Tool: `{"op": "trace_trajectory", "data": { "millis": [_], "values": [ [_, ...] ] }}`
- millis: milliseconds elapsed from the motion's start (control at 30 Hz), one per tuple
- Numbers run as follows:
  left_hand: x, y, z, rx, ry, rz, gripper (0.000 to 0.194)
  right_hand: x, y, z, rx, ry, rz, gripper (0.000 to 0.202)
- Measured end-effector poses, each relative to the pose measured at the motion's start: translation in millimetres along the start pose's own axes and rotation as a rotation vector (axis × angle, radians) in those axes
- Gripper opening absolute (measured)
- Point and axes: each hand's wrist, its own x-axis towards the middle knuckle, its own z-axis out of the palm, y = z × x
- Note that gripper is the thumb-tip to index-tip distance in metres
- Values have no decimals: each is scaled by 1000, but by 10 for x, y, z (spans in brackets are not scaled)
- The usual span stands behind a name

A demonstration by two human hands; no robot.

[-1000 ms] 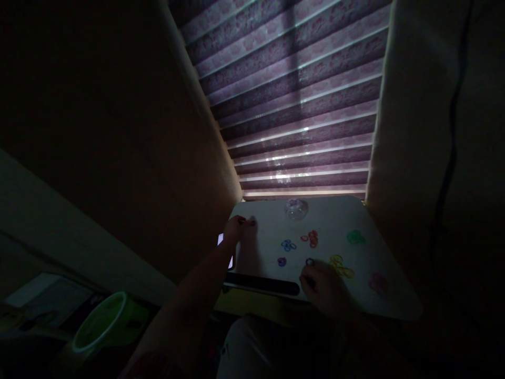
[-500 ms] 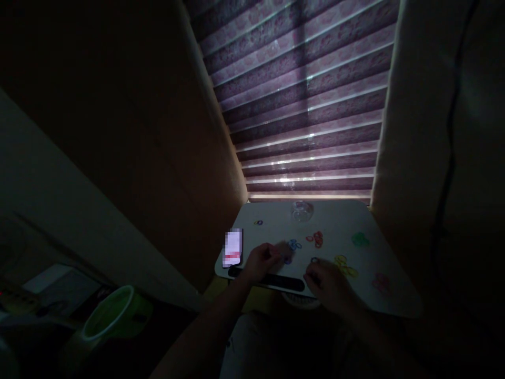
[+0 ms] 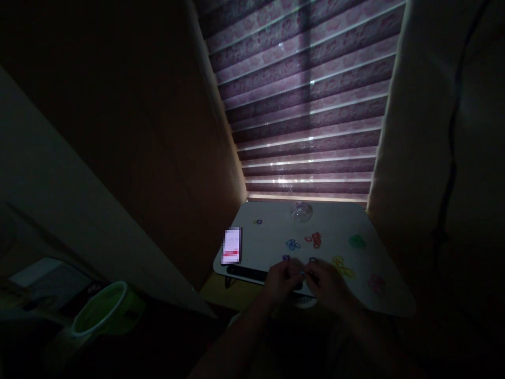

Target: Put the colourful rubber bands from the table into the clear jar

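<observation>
The left hand (image 3: pixel 279 282) and right hand (image 3: pixel 321 280) are meeting at the near edge of the white table (image 3: pixel 272 216), fingers curling inward, apparently pinching something small and unclear between them. Yellow bands (image 3: pixel 341 267) are lying just beside the right hand; blue bands (image 3: pixel 292 244) are lying beyond the left hand.

A small pale-blue thing (image 3: pixel 303 274), too dim to make out, shows where the left hand (image 3: pixel 279 281) and right hand (image 3: pixel 324 283) meet; purple bands (image 3: pixel 286 258) lie bunched just beyond.
</observation>
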Motion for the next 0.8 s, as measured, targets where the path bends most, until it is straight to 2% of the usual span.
{"op": "trace_trajectory", "data": {
  "millis": [200,433,567,800],
  "values": [
    [41,1,-9,54,-54,-33,30,-8,19,4,5,3,-1,12],
    [19,-31,-10,-18,-127,-5,23,-6,-2,18,-36,18,15,8],
    [28,-60,-17,32,-124,43,20,-6,-4,34,-73,16,25,7],
    [43,-5,25,169,-44,9,9,-28,0,7,-28,16,-21,11]
  ]
}}
